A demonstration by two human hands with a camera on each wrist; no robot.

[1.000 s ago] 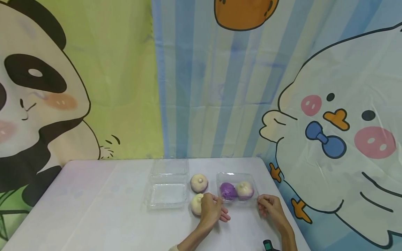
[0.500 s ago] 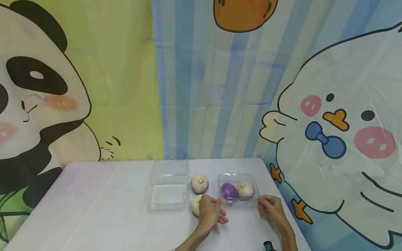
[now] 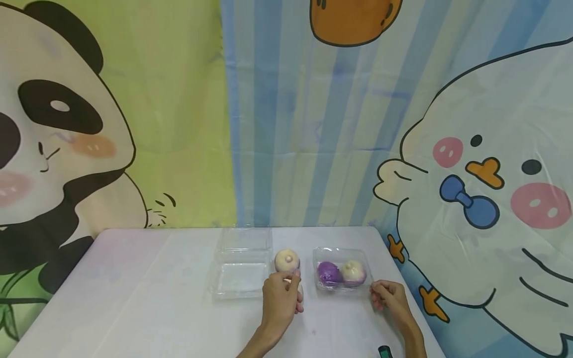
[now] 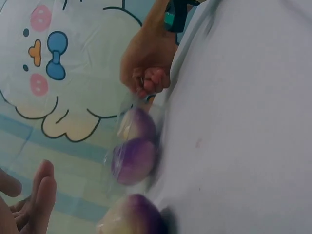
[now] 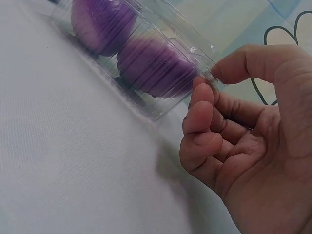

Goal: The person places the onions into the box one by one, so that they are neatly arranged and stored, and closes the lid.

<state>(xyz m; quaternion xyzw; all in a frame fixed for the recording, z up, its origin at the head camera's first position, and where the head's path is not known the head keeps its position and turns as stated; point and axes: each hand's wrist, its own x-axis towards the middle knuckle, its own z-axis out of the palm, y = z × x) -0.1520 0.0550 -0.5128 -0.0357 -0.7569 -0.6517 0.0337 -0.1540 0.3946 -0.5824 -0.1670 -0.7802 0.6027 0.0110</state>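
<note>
My right hand [image 3: 390, 297] pinches the near right corner of a shut clear plastic box [image 3: 363, 251]; thumb and fingertips meet at its edge in the right wrist view. Inside lie a purple bulb [image 3: 329, 273] and a cream-and-purple bulb [image 3: 353, 272], side by side. My left hand [image 3: 278, 301] is over a second loose bulb, mostly hidden behind it in the head view. In the left wrist view its fingers [image 4: 46, 200] look extended, apart from a blurred bulb [image 4: 134, 217]. Another cream bulb [image 3: 287, 260] with a nub on top sits just beyond that hand.
An open clear plastic box [image 3: 241, 281], its lid [image 3: 246, 238] folded back, lies left of the loose bulbs. All this stands on a white-covered table [image 3: 156, 298] against a cartoon-printed curtain [image 3: 295, 124]. A dark green-marked band [image 3: 385, 352] shows by my right wrist.
My left hand has left the near left corner of the shut box and moved left over the near loose bulb. My right hand keeps its pinch on the box.
</note>
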